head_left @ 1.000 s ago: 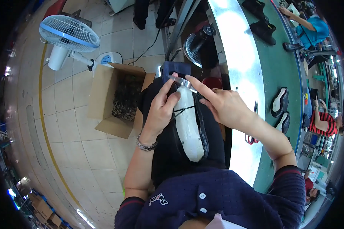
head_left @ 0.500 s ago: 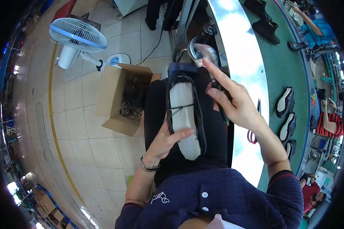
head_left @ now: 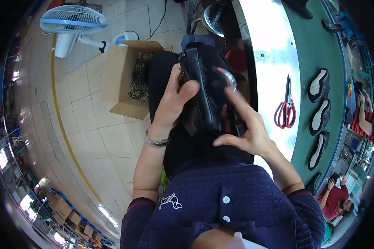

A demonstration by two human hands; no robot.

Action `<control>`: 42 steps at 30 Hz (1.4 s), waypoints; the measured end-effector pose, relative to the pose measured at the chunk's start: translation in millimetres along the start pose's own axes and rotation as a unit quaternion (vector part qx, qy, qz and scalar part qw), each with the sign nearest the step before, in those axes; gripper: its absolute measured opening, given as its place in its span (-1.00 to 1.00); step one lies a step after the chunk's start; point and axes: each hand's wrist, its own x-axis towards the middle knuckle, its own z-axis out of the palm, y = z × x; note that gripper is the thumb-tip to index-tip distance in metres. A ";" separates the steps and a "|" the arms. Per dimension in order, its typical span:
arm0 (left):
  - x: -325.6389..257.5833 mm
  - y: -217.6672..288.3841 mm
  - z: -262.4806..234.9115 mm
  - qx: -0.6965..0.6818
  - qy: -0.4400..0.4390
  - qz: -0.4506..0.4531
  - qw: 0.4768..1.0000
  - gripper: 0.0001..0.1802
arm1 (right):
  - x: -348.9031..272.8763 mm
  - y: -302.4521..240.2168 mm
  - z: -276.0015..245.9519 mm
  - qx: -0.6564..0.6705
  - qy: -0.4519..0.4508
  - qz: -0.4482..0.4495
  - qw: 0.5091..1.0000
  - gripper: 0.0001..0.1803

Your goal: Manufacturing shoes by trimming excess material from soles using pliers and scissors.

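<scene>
Over my lap, a black shoe (head_left: pixel 202 93) is tilted so that its dark leather upper faces up. My left hand (head_left: pixel 172 97) is closed around its left side, thumb lying across the leather. At the shoe's right, my right hand (head_left: pixel 253 133) has its thumb and index finger spread, with a dark handle between them. That handle belongs to what looks like a hammer (head_left: pixel 227 78); its shiny metal head is smeared by motion. A dark blue padded support (head_left: pixel 186 40) shows behind the shoe's far end. The shoe's underside is hidden.
Red-handled scissors (head_left: pixel 286 112) lie on the shiny metal bench edge (head_left: pixel 274 54) to my right. Several black shoes (head_left: pixel 320 116) with pale undersides line the green belt. At left stand an opened carton (head_left: pixel 116 79) of black strings and a white fan (head_left: pixel 70 25). People work beyond the belt.
The shoe has rolled from its pale, string-tied underside to its black upper, and my left hand has shifted along it. My right hand and the hammer have come lower, closer to the shoe.
</scene>
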 end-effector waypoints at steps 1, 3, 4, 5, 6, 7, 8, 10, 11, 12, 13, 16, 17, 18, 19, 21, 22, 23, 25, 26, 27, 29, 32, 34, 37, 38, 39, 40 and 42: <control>3.8 1.9 6.2 0.034 0.034 -0.028 0.998 -0.20 | -4.9 -2.4 -4.4 0.060 0.011 0.039 0.997 -0.23; 6.7 2.4 13.5 0.077 0.080 -0.041 0.993 -0.52 | -14.4 3.9 -17.2 0.169 -0.019 0.125 0.977 -0.29; 4.8 2.7 15.2 0.078 0.078 -0.042 0.993 -0.52 | -19.1 7.0 -22.2 0.278 -0.047 0.212 0.936 -0.34; 1.6 4.3 17.2 0.069 0.089 -0.042 0.993 -0.53 | -16.8 5.0 -30.7 0.309 -0.084 0.222 0.921 -0.54; -0.9 5.1 18.1 0.059 0.100 -0.042 0.992 -0.53 | -16.7 9.6 -34.9 0.309 -0.083 0.222 0.921 -0.54; -2.5 4.2 18.2 0.059 0.098 -0.043 0.993 -0.53 | -18.3 13.0 -39.3 0.332 -0.123 0.222 0.909 -0.61; -4.1 2.7 17.3 0.051 0.096 -0.046 0.993 -0.53 | -19.2 12.9 -41.1 0.353 -0.164 0.222 0.894 -0.68; -6.2 1.8 18.9 0.043 0.095 -0.048 0.993 -0.53 | -12.7 0.0 -41.7 0.347 -0.232 0.258 0.871 -0.67; -6.7 1.9 21.6 0.058 0.094 -0.036 0.993 -0.53 | -9.5 -3.0 -40.2 0.309 -0.252 0.243 0.884 -0.74; -7.4 1.5 23.4 0.073 0.093 -0.023 0.993 -0.53 | -7.1 -4.5 -38.0 0.270 -0.270 0.228 0.896 -0.77; -7.6 1.4 24.7 0.073 0.093 -0.022 0.993 -0.53 | -4.8 -5.4 -37.3 0.268 -0.271 0.228 0.896 -0.77; -9.1 -1.1 27.2 0.067 0.102 -0.014 0.992 -0.53 | 2.4 -9.0 -35.7 0.240 -0.267 0.275 0.892 -0.63; -10.0 -2.7 27.9 0.081 0.097 -0.012 0.992 -0.53 | 6.3 -13.1 -36.3 0.155 -0.293 0.271 0.904 -0.51; -10.8 -4.5 28.0 0.096 0.091 -0.011 0.991 -0.53 | 8.8 -15.4 -35.7 0.068 -0.316 0.264 0.909 -0.39; -11.5 -6.4 28.3 0.100 0.093 -0.007 0.991 -0.52 | 6.6 -15.4 -33.1 0.079 -0.314 0.273 0.906 -0.34; -15.2 -5.9 32.7 0.109 0.091 -0.018 0.990 -0.51 | 2.6 -15.1 -32.7 0.037 -0.326 0.246 0.912 -0.33; -16.9 -5.3 34.8 0.119 0.089 -0.026 0.989 -0.51 | 1.4 -15.3 -32.5 -0.005 -0.336 0.216 0.917 -0.32; -18.6 -8.3 35.3 0.120 0.092 -0.022 0.988 -0.53 | -0.2 -14.1 -31.7 -0.016 -0.340 0.210 0.916 -0.31; -16.9 -11.8 31.6 0.137 0.091 -0.016 0.986 -0.55 | 5.4 -22.8 -33.4 -0.060 -0.339 0.194 0.919 -0.30; -15.9 -13.1 30.4 0.155 0.090 -0.009 0.984 -0.56 | 8.3 -27.8 -33.9 -0.103 -0.338 0.174 0.919 -0.29; -15.0 -13.8 30.8 0.154 0.089 -0.011 0.984 -0.56 | 9.0 -30.9 -33.6 -0.103 -0.338 0.177 0.919 -0.29; -14.1 -12.5 31.5 0.165 0.103 -0.006 0.981 -0.59 | 10.2 -36.9 -31.5 -0.206 -0.325 0.138 0.913 -0.29; -11.7 -11.6 29.8 0.151 0.113 -0.012 0.982 -0.59 | 16.2 -41.9 -27.0 -0.177 -0.327 0.181 0.911 -0.29; -10.2 -10.3 28.6 0.141 0.124 -0.011 0.982 -0.60 | 13.6 -39.6 -19.3 -0.144 -0.306 0.197 0.920 -0.30; -9.3 -11.2 25.8 0.125 0.138 -0.008 0.983 -0.62 | 4.9 -36.6 -9.6 -0.143 -0.242 0.161 0.946 -0.34; -9.7 -12.7 24.2 0.117 0.138 -0.008 0.983 -0.64 | 3.1 -37.5 -7.6 -0.174 -0.196 0.110 0.959 -0.36; -9.8 -13.8 22.0 0.119 0.138 -0.006 0.983 -0.64 | 5.3 -39.4 -9.4 -0.199 -0.203 0.109 0.952 -0.39; -7.1 -14.5 19.8 0.104 0.136 -0.006 0.985 -0.64 | 7.7 -37.0 -10.1 -0.200 -0.201 0.105 0.953 -0.39; -5.0 -11.4 17.6 0.090 0.132 -0.001 0.987 -0.65 | 11.0 -29.2 -10.2 -0.205 -0.230 0.074 0.948 -0.40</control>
